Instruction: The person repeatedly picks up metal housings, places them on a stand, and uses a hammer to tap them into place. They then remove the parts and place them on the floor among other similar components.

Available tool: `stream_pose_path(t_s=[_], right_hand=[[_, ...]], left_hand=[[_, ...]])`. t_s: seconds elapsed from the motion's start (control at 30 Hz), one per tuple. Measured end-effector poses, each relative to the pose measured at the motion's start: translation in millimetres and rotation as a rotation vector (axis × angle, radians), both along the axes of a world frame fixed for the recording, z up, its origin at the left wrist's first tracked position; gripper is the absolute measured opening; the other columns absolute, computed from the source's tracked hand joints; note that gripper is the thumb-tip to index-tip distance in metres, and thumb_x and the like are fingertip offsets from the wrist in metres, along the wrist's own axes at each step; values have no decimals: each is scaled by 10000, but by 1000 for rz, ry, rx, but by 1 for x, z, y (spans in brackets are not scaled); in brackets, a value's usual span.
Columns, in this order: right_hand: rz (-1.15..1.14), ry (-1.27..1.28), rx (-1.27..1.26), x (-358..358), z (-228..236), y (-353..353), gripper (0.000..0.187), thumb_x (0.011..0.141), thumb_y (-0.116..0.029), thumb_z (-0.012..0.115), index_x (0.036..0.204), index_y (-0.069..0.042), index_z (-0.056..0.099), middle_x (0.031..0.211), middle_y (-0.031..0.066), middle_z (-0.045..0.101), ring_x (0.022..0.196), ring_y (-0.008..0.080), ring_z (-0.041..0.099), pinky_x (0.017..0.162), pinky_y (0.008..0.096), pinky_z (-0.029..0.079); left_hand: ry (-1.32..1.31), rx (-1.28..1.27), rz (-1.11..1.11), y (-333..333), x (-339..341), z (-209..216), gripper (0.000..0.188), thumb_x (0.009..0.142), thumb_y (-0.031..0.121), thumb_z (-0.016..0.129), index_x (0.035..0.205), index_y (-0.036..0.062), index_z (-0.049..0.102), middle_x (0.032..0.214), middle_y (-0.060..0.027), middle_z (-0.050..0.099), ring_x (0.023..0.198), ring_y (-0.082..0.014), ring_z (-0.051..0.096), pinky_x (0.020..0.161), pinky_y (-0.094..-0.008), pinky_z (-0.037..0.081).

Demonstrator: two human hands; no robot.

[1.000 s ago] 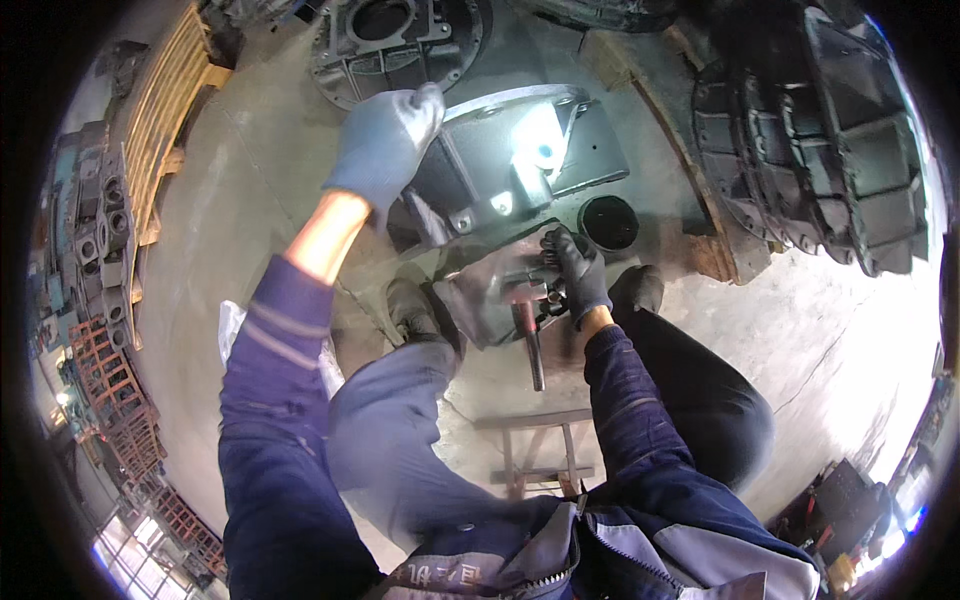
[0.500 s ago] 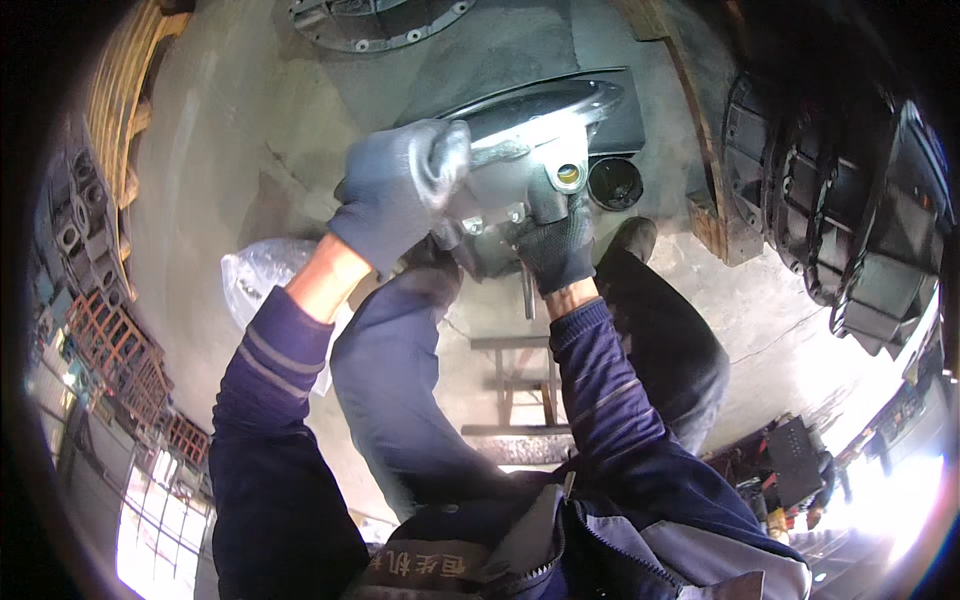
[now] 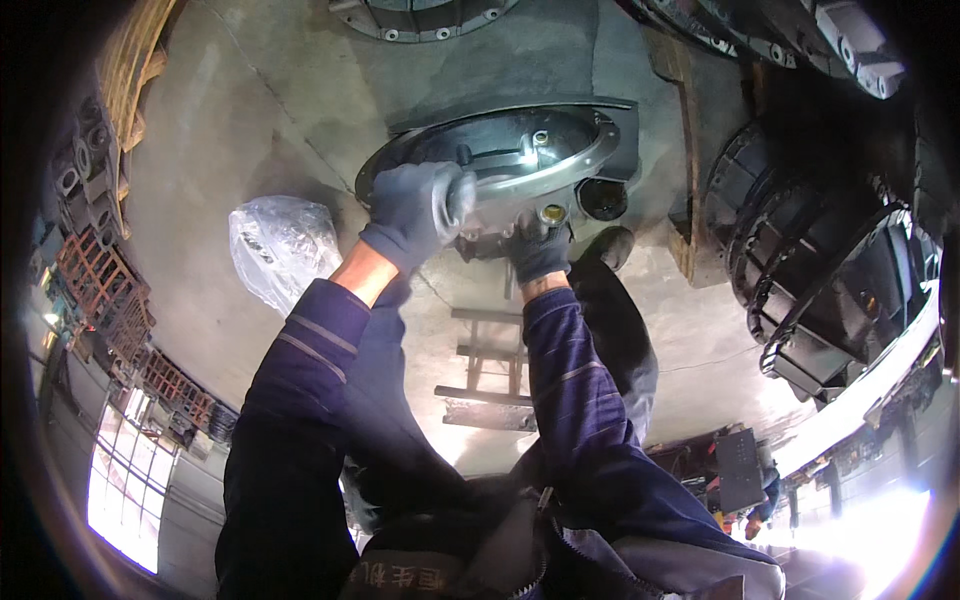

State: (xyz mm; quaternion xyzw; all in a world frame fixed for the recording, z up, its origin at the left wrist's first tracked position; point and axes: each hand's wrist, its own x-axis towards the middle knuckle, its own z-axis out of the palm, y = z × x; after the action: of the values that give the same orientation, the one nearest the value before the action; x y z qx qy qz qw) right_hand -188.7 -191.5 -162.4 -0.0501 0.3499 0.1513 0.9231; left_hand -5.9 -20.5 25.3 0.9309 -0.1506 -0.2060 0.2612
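Note:
A grey metal casting, like a bell housing (image 3: pixel 560 178), is in front of me with its wide round flange tilted up, so that part of its hollow inside shows. My left hand (image 3: pixel 420 205), in a grey work glove, is closed around the left near side of its rim. Below the flange, my right hand (image 3: pixel 541 248), also gloved, is closed on the housing's underside beside a round bore; its fingertips are partly hidden. A dark flat sheet (image 3: pixel 627 150) lies behind and under the housing. I cannot tell whether the housing touches it.
A clear plastic bag (image 3: pixel 285 250) of parts lies on the floor at left. A black round container (image 3: pixel 603 200) stands right of the housing. A low metal frame (image 3: pixel 487 393) is between my legs. Large housings (image 3: pixel 800 270) are stacked at right; another ring-shaped casting (image 3: pixel 430 22) lies far ahead.
The housing has tipped, and its hollow inside now shows where mostly the outer side and rim edge did before. Both hands keep hold of it. My view has shifted too.

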Motion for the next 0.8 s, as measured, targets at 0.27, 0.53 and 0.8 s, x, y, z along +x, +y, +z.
stream_pose_path(t_s=[0.27,0.53,0.8], right_hand=[[465,-4,-1265,-36,-39,30,558,1031,-544,470,1486,-223,509,1396,23,569,1331,225,444,1105,517,343],[256,-24,-1323,9,72,40,518,1017,-540,510,1272,-97,597,984,107,672,910,263,672,703,355,566],[-181,655,-347,9,311,-1,547,1023,-549,441,1316,-117,604,1186,137,697,1001,292,702,867,480,594]], left_hand=[[-82,-204,28,6,2,-8,314,967,235,636,692,84,623,676,-208,618,615,-422,598,586,-525,461],[3,-227,186,20,2,68,404,1039,330,543,818,27,693,841,-268,680,817,-480,658,692,-533,514],[76,-252,79,-7,-53,218,419,1031,350,579,740,59,658,702,-225,633,661,-475,621,578,-543,451]])
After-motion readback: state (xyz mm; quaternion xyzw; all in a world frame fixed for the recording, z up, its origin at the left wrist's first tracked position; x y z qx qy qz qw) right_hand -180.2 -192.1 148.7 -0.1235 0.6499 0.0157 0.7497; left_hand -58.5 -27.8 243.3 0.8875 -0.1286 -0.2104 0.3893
